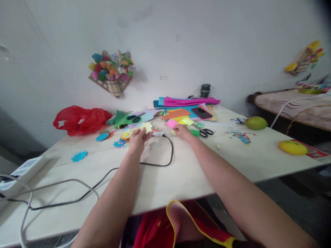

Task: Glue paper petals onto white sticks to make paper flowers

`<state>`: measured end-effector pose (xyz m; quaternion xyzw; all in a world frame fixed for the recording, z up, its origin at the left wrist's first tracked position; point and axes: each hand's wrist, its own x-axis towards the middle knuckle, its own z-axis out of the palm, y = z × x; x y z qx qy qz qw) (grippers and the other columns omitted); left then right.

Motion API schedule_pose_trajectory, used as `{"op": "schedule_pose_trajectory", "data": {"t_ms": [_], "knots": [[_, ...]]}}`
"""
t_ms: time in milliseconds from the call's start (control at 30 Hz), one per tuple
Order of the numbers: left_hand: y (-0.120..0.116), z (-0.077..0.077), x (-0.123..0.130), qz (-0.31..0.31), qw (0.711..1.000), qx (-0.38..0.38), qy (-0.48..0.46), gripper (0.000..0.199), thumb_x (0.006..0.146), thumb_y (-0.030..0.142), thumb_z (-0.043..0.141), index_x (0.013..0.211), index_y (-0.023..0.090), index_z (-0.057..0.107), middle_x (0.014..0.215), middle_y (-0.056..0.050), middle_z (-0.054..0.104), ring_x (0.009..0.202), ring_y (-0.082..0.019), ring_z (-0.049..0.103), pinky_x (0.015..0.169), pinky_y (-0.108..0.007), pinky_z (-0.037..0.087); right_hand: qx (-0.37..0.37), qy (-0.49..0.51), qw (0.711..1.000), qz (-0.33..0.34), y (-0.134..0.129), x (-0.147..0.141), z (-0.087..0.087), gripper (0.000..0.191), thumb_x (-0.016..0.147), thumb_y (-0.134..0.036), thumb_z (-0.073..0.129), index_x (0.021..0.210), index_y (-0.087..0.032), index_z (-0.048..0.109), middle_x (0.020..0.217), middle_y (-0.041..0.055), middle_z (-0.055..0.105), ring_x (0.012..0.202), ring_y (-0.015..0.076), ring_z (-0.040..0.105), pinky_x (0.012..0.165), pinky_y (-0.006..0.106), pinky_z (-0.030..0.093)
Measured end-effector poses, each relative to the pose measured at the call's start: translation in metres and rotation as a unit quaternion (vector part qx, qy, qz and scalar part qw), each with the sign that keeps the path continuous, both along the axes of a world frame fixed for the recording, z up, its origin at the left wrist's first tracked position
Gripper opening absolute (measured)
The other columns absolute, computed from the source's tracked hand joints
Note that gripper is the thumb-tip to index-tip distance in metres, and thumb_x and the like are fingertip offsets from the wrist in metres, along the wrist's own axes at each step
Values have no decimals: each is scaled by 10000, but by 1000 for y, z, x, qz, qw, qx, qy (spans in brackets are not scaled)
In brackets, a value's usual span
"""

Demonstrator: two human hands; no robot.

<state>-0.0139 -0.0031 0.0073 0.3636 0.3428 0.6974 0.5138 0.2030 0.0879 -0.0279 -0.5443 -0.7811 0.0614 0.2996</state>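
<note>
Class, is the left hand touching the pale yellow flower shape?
Touching: the head view shows the left hand holding the pale yellow flower shape by its near edge.

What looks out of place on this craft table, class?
The greenish mango-like fruit and yellow mango-like fruit on the right side of the table: food looks odd beside coloured craft sheets.

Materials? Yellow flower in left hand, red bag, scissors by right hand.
Pale yellow flower in the left hand: matte, likely craft foam or stiff paper; even colour, clean scalloped edge.
Red bag: probably thin plastic film, slight sheen; crumpled folds.
Scissors by the right hand: black handles look plastic; greyish blades, probably metal.
</note>
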Motion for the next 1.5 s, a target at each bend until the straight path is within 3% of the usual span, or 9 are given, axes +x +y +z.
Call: {"op": "schedule_pose_trajectory", "data": {"t_ms": [367,500,700,800,1000,1100,1333,1500], "knots": [[1,-5,2,-3,999,4,37,210,638,187,679,734,128,502,645,-22,624,651,-171,659,743,-322,533,38,-25,999,-9,-9,-2,9,248,742,-125,471,879,-152,677,936,84,662,873,174,583,774,249,414],[2,-6,4,-19,998,3,59,209,648,184,674,773,124,518,674,-24,622,674,-175,660,737,-323,539,69,-43,997,18,-16,-11,15,257,765,-144,457,918,-151,663,982,92,634,914,182,560,797,263,404],[3,-3,2,6,997,11,74,228,657,214,673,790,114,518,738,-54,640,675,-168,659,689,-301,546,87,-55,991,89,-27,-39,24,259,800,-183,432,959,-147,634,1014,91,611,956,176,533,824,264,391],[4,-2,-2,26,997,22,62,226,643,221,682,729,121,499,675,-35,622,677,-184,662,695,-314,543,89,-112,983,113,-33,-56,28,292,780,-217,466,1024,-136,604,1022,110,603,979,211,519,845,296,378],[9,-1,-10,60,996,39,51,208,642,206,673,755,115,525,678,-36,636,645,-160,658,671,-283,538,14,-202,977,72,-38,-95,31,530,710,-155,520,1231,-136,428,1043,158,587,965,275,531,784,350,392],[8,2,-13,88,994,36,46,205,657,208,664,777,122,521,701,-39,642,649,-150,659,640,-252,528,10,-202,978,47,-40,-106,31,484,733,-149,501,1210,-122,427,1046,179,567,984,281,516,785,359,387],[9,8,-18,183,982,50,11,165,683,213,641,757,140,513,731,-13,630,662,-134,660,685,-258,516,50,-178,983,20,-37,-90,37,393,789,-211,480,1179,-169,455,1053,147,570,980,250,514,784,340,383],[11,1,-16,134,990,45,1,159,670,189,648,744,124,523,712,-26,636,655,-140,656,697,-278,529,56,-133,989,-22,-36,-67,42,238,795,-292,477,983,-196,586,957,111,628,892,239,563,730,321,396]]}}
